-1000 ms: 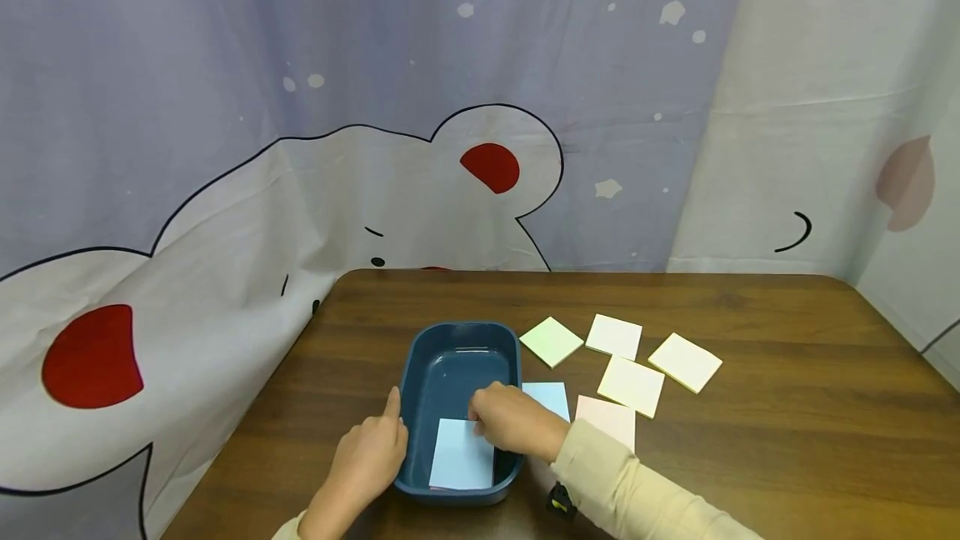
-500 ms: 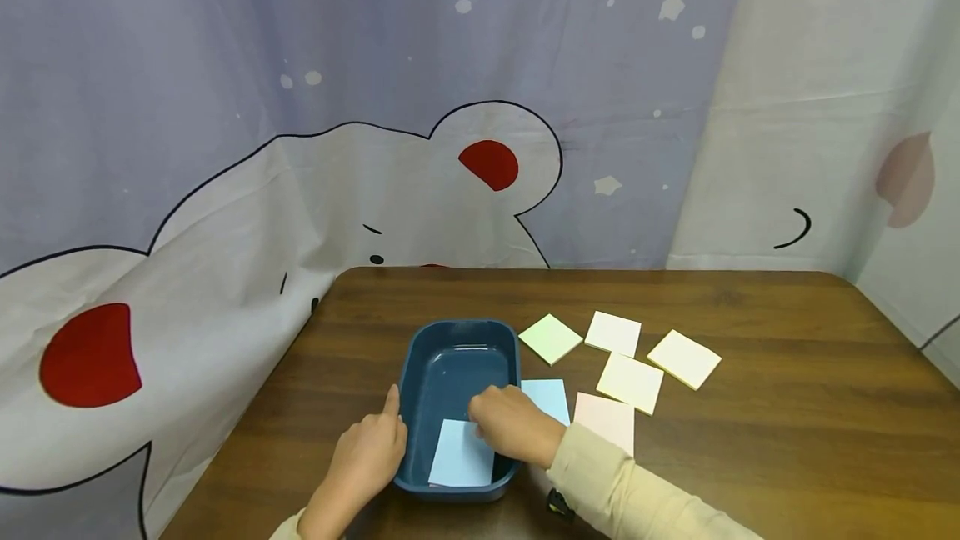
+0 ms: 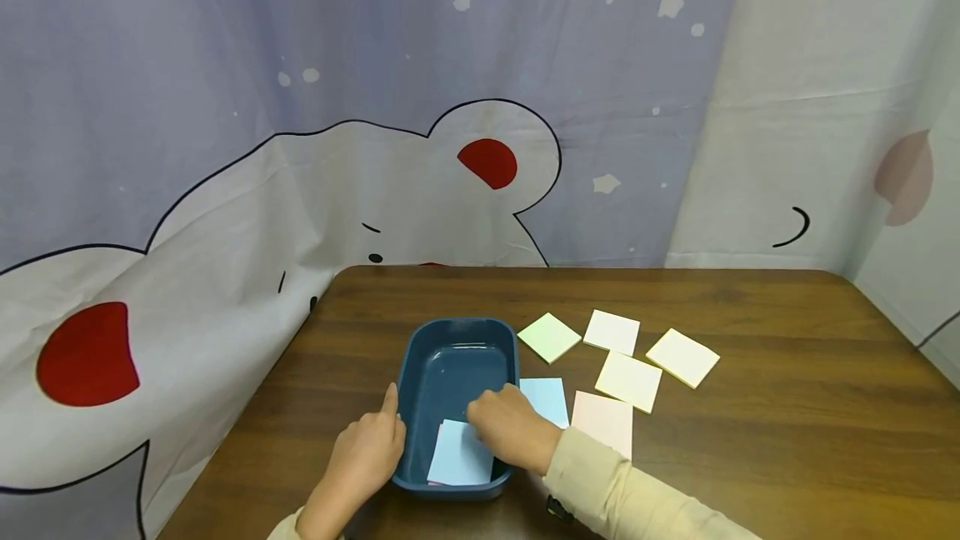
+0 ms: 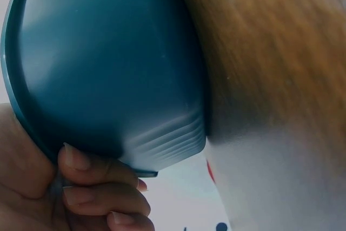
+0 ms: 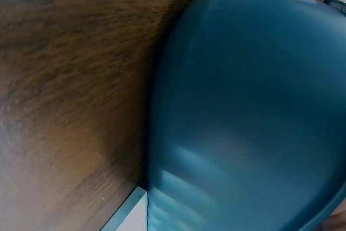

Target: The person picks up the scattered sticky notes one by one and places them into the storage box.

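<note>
A dark blue bin (image 3: 450,373) stands on the table; its outer wall fills much of the left wrist view and the right wrist view. My left hand (image 3: 366,448) holds its left side, index finger stretched along the rim, and other fingers (image 4: 102,193) curled against the outer wall. Inside the near end lies a light blue note pad (image 3: 459,455) with a thin pinkish edge under it. My right hand (image 3: 513,427) reaches over the right rim and pinches the pad's upper right corner; its fingertips are hidden.
Right of the bin lie another light blue pad (image 3: 546,398), a pink pad (image 3: 602,422), a green pad (image 3: 550,337), a white pad (image 3: 612,332) and two pale yellow pads (image 3: 630,380). A printed curtain (image 3: 337,190) hangs behind the table.
The light blue pad in the bin has shifted slightly, and more of the pinkish edge shows at its left. My right hand has moved very slightly; my left hand keeps its place on the bin.
</note>
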Tool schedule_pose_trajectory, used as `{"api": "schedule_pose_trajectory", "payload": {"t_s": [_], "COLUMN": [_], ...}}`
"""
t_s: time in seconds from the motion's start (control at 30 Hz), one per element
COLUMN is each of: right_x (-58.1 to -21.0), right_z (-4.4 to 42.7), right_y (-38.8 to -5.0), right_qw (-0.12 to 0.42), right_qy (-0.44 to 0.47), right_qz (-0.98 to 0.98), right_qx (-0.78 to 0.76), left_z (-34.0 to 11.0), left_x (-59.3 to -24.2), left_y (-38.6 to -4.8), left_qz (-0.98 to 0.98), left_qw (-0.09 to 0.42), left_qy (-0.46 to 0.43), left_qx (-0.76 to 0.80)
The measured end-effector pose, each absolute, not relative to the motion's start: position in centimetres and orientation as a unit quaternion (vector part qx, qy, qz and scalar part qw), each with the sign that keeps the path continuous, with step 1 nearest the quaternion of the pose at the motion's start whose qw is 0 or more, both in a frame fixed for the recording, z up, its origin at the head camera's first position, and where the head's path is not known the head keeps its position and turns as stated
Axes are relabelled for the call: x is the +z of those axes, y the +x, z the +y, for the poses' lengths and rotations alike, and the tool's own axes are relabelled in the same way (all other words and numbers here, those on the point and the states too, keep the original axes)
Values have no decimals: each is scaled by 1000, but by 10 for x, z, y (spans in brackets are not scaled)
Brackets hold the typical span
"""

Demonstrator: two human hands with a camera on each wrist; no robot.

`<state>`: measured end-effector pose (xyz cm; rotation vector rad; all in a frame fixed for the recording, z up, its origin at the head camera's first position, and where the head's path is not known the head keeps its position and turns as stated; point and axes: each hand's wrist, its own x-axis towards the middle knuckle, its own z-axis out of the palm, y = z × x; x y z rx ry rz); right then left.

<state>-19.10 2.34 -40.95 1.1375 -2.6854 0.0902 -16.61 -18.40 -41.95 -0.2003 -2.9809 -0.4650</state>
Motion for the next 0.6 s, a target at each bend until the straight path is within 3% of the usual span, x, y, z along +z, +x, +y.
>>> {"api": "schedule_pose_trajectory", "payload": {"t_s": [0.27,0.6], "right_x": [-410,-410], "right_z": [22,23], "right_y": [-189,-189], "right_qw": [130,110], "right_qy": [386,381], "right_qz": [-913,-918], "right_qx": [17,22], "left_z": [-183,-183], "left_x": [-419,-419], "left_y": [-167,-167], "left_qz": [-985,-985], "left_qw": [53,56], "left_qy": [-63,-65], "left_qx": [-152,-152]}}
